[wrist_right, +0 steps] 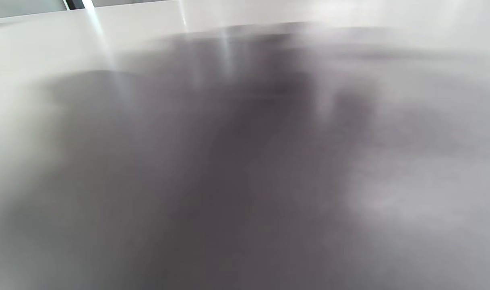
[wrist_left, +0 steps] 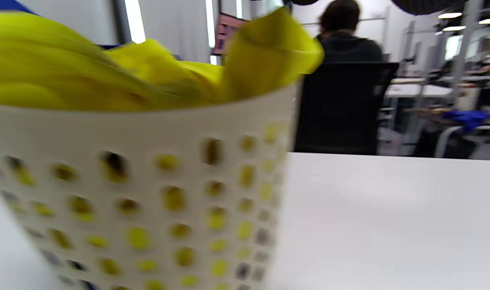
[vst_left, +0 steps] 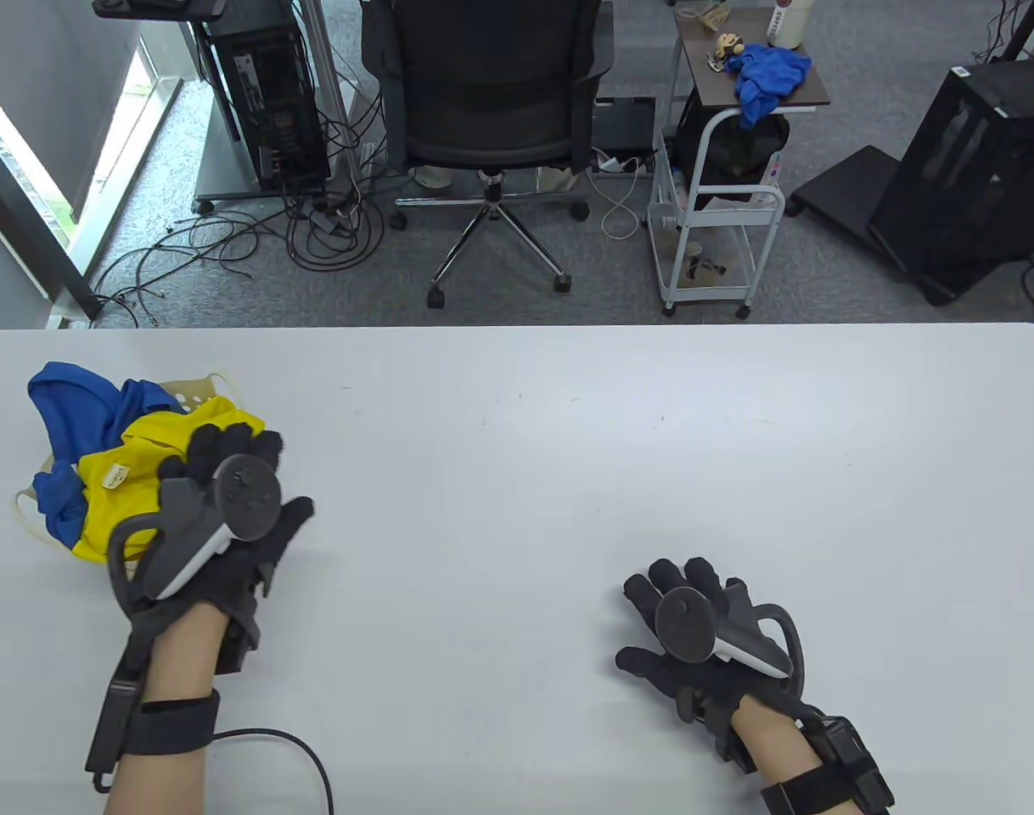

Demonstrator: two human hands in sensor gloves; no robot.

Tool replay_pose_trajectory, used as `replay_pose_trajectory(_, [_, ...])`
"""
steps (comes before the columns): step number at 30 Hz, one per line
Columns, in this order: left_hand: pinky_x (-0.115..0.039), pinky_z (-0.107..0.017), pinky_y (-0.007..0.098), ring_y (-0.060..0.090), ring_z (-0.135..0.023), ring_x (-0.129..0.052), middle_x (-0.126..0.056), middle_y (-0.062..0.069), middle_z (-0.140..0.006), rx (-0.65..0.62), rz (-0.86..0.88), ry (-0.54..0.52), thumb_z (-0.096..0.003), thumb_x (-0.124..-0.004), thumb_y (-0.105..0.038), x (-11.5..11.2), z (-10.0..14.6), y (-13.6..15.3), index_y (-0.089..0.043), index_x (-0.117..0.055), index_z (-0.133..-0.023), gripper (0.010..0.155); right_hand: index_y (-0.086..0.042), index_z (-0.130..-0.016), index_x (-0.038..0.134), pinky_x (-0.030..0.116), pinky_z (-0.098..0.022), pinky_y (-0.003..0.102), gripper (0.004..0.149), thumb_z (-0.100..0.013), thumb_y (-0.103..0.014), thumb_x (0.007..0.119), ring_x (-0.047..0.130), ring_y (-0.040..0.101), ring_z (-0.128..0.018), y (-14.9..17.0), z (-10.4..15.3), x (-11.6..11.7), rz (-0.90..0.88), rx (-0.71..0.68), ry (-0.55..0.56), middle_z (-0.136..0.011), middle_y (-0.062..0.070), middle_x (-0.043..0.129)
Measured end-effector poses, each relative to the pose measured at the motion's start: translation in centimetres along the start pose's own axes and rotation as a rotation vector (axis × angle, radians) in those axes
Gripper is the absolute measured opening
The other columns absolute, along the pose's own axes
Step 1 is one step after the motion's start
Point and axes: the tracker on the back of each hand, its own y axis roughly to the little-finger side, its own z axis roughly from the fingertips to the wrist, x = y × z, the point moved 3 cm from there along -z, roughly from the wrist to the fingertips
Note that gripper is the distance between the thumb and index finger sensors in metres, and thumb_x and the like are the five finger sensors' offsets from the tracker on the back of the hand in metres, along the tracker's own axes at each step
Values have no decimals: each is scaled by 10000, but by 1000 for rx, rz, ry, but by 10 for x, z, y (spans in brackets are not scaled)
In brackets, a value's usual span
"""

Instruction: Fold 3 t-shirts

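At the far left of the white table [vst_left: 517, 407] stands a cream basket [vst_left: 196, 392] with round holes in its side. It is full of crumpled shirts. A blue shirt [vst_left: 67, 403] sits at the back and left of the basket. A yellow shirt [vst_left: 118, 484] lies on top and spills over the near side. It has a small tag on it.

The left hand [vst_left: 228, 501] is at the right side of the basket, on the yellow shirt. Its fingers [vst_left: 216, 446] bend down onto the yellow cloth. The tracker hides them, so I cannot tell if they grip the shirt or only touch it. In the left wrist view the basket wall is very near and blurry, with yellow cloth above the rim.

The middle of the table is bare white.

To the right, near the front edge, the right hand [vst_left: 695, 632] lies low on the table. Its fingers are spread out and straight, and it holds nothing. The right wrist view shows only a grey blur on the table.

Behind the table there is a black chair [vst_left: 487, 93]. To its right stands a white cart [vst_left: 712, 212], and a blue cloth [vst_left: 767, 81] lies on top of it.
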Motion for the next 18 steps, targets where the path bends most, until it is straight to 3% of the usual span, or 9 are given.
replay_pose_trajectory(1, [-328,-843,541,234,-1125,-274,-352,-43,-1174,87,-23,11,-431,-613,-628,2,-5,18,-379,-388,-1079,730,-384,-1022,225,203,-723,761,802,-379,-706,578,145,479,-1078,6,0,-2,3,21,10,-1169,27,148])
replay_pose_trajectory(3, [-327,-840,554,240,-1125,-319,-416,-34,-1168,139,-58,85,-437,-659,-591,-1,-9,38,-360,-529,-1043,661,-381,-1022,228,203,-720,761,802,-378,-704,580,148,478,-1077,13,0,-4,7,45,20,-1168,28,151])
replay_pose_trajectory(5, [-229,-831,592,240,-1137,-258,-392,-26,-1184,165,-148,247,-429,-675,-614,-10,-9,53,-376,-529,-1050,681,-378,-1022,232,202,-718,763,801,-379,-702,582,147,484,-1073,20,0,-5,-5,62,24,-1167,34,151])
replay_pose_trajectory(7, [-228,-829,601,228,-1139,-244,-391,-33,-1186,190,-262,281,-414,-686,-625,-14,-10,63,-399,-555,-1033,672,-374,-1023,234,201,-716,764,801,-380,-700,584,148,486,-1072,24,0,-5,-20,70,25,-1165,38,151])
replay_pose_trajectory(12, [-300,-835,601,217,-1133,-344,-492,-42,-1156,178,-220,251,-428,-744,-545,-13,-13,72,-413,-688,-935,527,-369,-1022,236,201,-712,766,801,-379,-697,585,150,488,-1068,28,0,-5,-19,85,29,-1162,44,153])
replay_pose_trajectory(18, [-559,-802,535,185,-1016,-727,-810,-101,-1004,178,-244,21,-406,-750,-536,14,-7,58,-461,-801,-836,440,-368,-1021,240,201,-710,766,798,-379,-695,583,149,491,-1065,28,-1,-5,-19,83,36,-1160,45,153])
